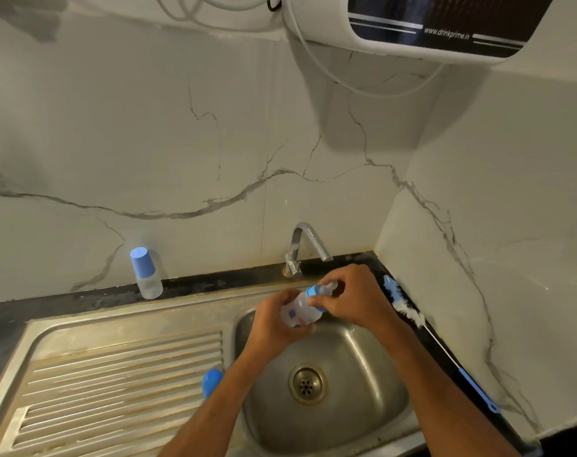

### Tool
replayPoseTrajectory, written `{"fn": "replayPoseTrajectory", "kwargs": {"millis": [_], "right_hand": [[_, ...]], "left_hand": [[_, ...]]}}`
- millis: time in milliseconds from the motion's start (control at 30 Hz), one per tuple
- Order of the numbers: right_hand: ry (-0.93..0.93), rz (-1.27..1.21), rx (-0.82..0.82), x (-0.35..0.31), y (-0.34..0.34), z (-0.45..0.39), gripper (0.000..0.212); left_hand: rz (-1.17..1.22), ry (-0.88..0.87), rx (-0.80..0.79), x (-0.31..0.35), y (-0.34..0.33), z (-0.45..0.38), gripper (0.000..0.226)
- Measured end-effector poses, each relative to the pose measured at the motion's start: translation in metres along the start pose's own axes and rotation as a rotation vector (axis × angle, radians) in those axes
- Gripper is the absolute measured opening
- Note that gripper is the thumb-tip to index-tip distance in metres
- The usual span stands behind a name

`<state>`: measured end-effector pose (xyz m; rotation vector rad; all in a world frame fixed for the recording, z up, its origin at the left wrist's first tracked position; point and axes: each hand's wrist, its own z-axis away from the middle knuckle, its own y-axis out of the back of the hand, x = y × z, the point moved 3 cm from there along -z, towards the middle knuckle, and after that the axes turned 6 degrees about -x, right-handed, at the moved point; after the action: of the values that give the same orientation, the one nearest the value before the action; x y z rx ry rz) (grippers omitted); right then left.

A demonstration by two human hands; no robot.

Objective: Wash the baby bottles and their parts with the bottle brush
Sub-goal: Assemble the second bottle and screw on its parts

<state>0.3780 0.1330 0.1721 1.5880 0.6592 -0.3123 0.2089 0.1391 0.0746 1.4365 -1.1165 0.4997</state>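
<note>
baby bottle (297, 313) held over the sink (372, 357) | left hand (273, 324) grip wrapped round the body, right hand (353, 295) grip pinching the blue collar (313, 291) | risk imo: wet plastic slips mid-twist, parts drop toward the drain (306, 384) | bottle brush (409, 311) sits on the table, right

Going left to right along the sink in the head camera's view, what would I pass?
Capped bottle standing on the counter → blue cap on the drainboard → left hand holding a bottle over the basin → right hand on its blue ring → bottle brush lying along the right counter.
</note>
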Motion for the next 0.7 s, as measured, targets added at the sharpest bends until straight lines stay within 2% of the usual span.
{"fn": "replayPoseTrajectory", "kwargs": {"millis": [133, 200, 233, 300, 367, 400, 500, 600, 700], "right_hand": [[-0.029, 0.213, 0.034, -0.008, -0.001, -0.002, 0.066], [-0.068, 0.133, 0.034, -0.007, 0.004, -0.001, 0.071], [-0.078, -0.011, 0.027, -0.005, 0.009, -0.001, 0.075], [-0.051, -0.335, -0.044, 0.003, 0.013, -0.003, 0.073], [0.03, -0.455, -0.141, 0.003, 0.009, -0.003, 0.067], [0.05, -0.429, -0.138, 0.002, 0.004, -0.003, 0.064], [0.003, -0.253, 0.061, -0.005, -0.006, 0.0, 0.052], [-0.061, -0.079, 0.091, -0.01, -0.006, 0.002, 0.066], [-0.036, -0.297, 0.0, -0.002, -0.005, 0.0, 0.062]], "left_hand": [[0.073, -0.01, 0.001, -0.003, -0.001, 0.001, 0.061], [0.134, 0.032, -0.007, -0.003, -0.001, 0.002, 0.061], [0.159, 0.055, -0.008, -0.004, 0.0, 0.002, 0.06], [0.214, 0.081, -0.016, -0.005, 0.002, 0.001, 0.06], [0.242, 0.096, -0.011, -0.006, 0.003, -0.001, 0.06], [0.247, 0.091, -0.008, -0.005, 0.003, -0.001, 0.06], [0.254, 0.061, -0.006, -0.002, -0.002, -0.002, 0.059], [0.29, 0.067, -0.015, 0.0, -0.003, -0.002, 0.055], [0.304, 0.08, -0.018, 0.003, 0.004, -0.004, 0.052]]}}
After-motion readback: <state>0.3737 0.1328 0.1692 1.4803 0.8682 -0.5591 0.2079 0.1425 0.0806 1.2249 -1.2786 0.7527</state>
